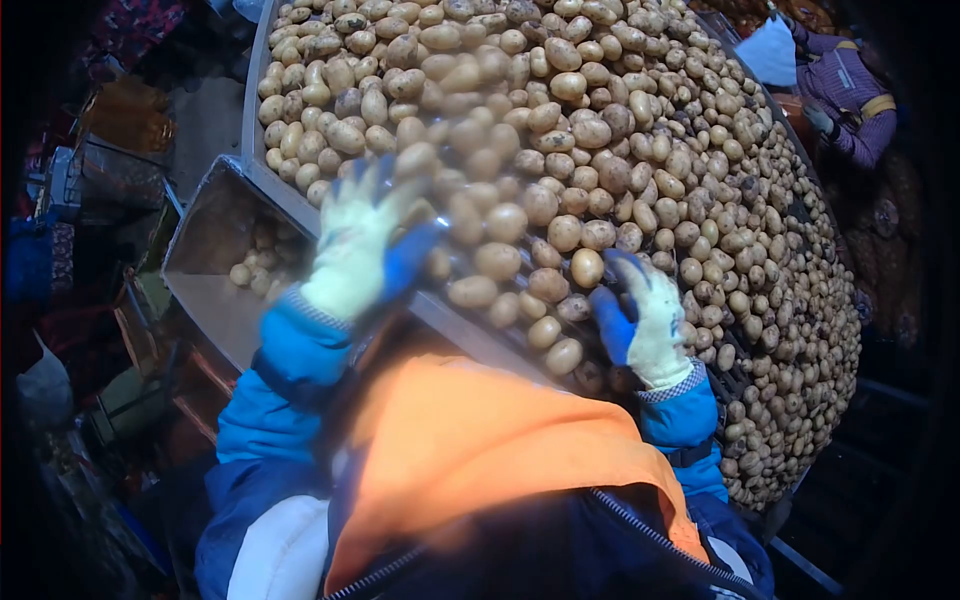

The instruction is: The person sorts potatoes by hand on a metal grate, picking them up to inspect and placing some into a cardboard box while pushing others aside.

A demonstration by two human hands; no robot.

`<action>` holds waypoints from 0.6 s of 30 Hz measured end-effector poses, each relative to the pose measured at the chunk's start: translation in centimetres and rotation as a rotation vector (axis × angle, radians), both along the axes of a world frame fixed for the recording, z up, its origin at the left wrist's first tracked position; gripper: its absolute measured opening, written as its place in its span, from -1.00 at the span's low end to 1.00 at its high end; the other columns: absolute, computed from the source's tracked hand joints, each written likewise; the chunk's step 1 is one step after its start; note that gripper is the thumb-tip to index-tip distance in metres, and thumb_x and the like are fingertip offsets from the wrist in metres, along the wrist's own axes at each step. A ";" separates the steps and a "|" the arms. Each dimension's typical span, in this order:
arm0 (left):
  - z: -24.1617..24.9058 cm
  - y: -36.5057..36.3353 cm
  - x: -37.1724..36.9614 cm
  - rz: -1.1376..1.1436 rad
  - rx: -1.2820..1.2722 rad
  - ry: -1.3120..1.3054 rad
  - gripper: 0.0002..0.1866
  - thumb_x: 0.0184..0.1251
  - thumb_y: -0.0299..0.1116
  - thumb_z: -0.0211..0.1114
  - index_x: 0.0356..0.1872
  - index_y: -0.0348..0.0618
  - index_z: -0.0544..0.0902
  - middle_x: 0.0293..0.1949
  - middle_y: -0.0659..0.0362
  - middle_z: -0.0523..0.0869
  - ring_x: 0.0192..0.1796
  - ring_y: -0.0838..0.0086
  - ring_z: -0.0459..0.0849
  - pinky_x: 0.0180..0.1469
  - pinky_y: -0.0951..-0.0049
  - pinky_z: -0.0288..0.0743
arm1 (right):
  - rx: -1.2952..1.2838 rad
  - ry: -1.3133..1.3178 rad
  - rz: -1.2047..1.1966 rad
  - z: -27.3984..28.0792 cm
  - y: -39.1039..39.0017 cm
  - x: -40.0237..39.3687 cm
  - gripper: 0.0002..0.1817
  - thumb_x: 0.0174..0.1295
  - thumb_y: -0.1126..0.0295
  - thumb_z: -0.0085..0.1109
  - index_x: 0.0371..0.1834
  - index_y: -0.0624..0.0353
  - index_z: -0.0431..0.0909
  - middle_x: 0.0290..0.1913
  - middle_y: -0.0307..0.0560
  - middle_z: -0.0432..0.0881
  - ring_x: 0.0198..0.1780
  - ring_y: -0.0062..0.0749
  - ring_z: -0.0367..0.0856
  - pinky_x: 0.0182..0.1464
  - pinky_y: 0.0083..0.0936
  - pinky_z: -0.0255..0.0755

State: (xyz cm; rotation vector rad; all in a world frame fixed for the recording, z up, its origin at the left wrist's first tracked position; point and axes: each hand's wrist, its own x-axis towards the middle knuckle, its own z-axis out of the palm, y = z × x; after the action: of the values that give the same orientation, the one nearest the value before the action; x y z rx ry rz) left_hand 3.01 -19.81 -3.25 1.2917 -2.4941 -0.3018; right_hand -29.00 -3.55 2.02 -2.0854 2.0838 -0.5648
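Potatoes (600, 130), some with dark soil on their skins, lie in a thick layer across a large sorting bed. My left hand (362, 240), in a pale yellow glove with blue fingers, is over the bed's near edge at the left. Its fingers are spread and the thumb stands apart, with nothing seen in its grasp. My right hand (648, 318), gloved alike, hovers low over the near potatoes. Thumb and fingers are apart, curved beside a smooth yellow potato (587, 267); the fingertips' contact is hard to make out. A blur on the lens veils potatoes between the hands.
A metal chute (205, 240) with a few potatoes (263, 262) inside adjoins the bed's left side. The bed's metal rim (285, 190) runs close to my left hand. A person in a purple striped sleeve (850, 100) stands at the far right, near a white bag (768, 52).
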 end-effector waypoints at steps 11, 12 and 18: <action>-4.5 -10.8 2.5 0.073 -0.096 -0.277 -0.58 0.59 0.01 0.23 0.31 0.17 0.73 0.59 -0.16 0.40 0.68 -0.11 0.23 0.64 -0.19 0.09 | -0.099 0.091 -0.009 -1.0 -2.9 -3.1 -0.52 0.26 0.35 0.39 0.27 0.15 0.66 0.26 0.21 0.68 0.25 0.17 0.63 0.32 -0.03 0.48; -3.9 -12.2 2.3 0.119 -0.086 -0.230 -0.59 0.59 0.00 0.24 0.24 0.06 0.77 0.54 -0.17 0.50 0.63 -0.10 0.34 0.62 -0.11 0.20 | -0.110 0.096 -0.029 -1.1 -3.3 -5.1 -0.52 0.28 0.32 0.40 0.28 0.18 0.66 0.25 0.24 0.70 0.23 0.18 0.67 0.30 -0.05 0.52; 1.1 -9.3 -4.0 0.056 -0.120 0.138 -0.64 0.57 -0.06 0.25 -0.08 -0.13 0.83 0.07 -0.18 0.78 0.14 -0.12 0.72 0.28 -0.01 0.55 | -0.024 -0.221 -0.379 -5.8 -8.3 -16.1 -0.28 0.41 -0.06 0.37 0.49 0.17 0.54 0.42 0.32 0.60 0.34 0.13 0.66 0.38 -0.12 0.52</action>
State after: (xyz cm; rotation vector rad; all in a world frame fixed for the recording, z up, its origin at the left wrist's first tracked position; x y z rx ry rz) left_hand -0.94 -29.14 -2.17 1.2465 -2.3201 -0.2161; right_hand -45.13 -11.85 -3.80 -1.5556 2.3533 -0.8286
